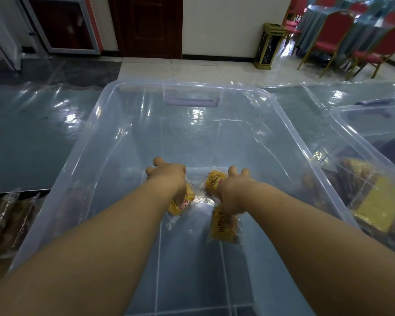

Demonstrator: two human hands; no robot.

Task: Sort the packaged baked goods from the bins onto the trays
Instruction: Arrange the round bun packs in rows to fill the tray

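Both my hands reach down into a large clear plastic bin (pixel 82 142). My left hand (pixel 169 176) grips a yellow packaged bun (pixel 180 205) that shows below its palm. My right hand (pixel 233 190) holds two yellow packaged buns, one (pixel 214 182) sticking out to the left of the fingers and one (pixel 222 226) hanging below the hand. The bin's floor around them is otherwise bare.
A second clear bin (pixel 360 115) at the right holds several packaged goods, including yellow packs (pixel 378 210). Dark brown packaged goods (pixel 7 220) lie at the left edge. The table carries a glossy plastic cover (pixel 32 133). Red chairs (pixel 328 35) stand far back.
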